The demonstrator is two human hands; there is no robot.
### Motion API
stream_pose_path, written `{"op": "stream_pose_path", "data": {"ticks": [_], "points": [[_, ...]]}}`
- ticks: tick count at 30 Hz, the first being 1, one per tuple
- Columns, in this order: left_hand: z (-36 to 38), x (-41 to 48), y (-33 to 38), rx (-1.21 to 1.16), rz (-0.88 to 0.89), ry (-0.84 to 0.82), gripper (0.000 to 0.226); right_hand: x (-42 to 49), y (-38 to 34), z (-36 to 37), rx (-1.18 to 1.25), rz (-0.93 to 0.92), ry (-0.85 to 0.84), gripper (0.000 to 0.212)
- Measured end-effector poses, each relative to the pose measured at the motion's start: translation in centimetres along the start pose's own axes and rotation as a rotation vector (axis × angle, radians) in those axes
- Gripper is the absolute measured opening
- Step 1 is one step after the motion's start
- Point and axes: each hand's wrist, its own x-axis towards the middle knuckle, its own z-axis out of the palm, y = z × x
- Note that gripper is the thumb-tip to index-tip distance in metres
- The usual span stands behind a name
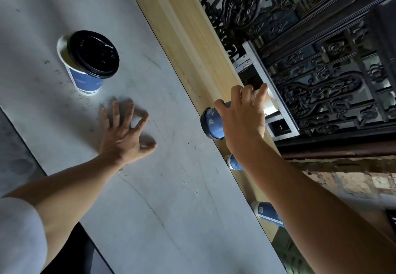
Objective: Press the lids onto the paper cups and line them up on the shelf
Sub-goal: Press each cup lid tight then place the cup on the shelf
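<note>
1. Paper cups here are looking light and thin-walled, so a squeeze on the side would likely dent them; the stiffest places to take hold are the rolled rim and the lid's edge, from above.

2. The right hand (242, 121) is gripping a blue lidded cup (212, 123) around its body at centre right of the frame, over the wooden shelf (186, 29); whether its base is touching the shelf I cannot tell, since the hand is covering it.

3. The left hand (124, 132) is lying open, fingers spread, on the grey tabletop (150, 188) at centre left, holding nothing.

4. At upper left a blue paper cup (87, 80) is standing on the tabletop with its black lid (93, 53) sitting skewed, part of the rim showing bare; it probably needs pressing down evenly around the edge, and a smooth plastic lid may slip sideways under an off-centre push.

5. Two more blue cups are showing on the shelf towards the lower right: one (234, 163) just below the held cup, another (267, 212) further down. The right forearm is cutting across both, so their lids are hidden.

6. The shelf's lower end is running out of sight behind the arm.
</note>
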Motion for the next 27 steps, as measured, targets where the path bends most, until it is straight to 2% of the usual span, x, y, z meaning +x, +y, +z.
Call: {"op": "stream_pose_path", "data": {"ticks": [27], "points": [[-0.1, -0.2, 0.2, -0.028, 0.022, 0.064, 0.095, -0.7, -0.5, 2.5, 0.064, 0.017, -0.006, 0.075]]}}
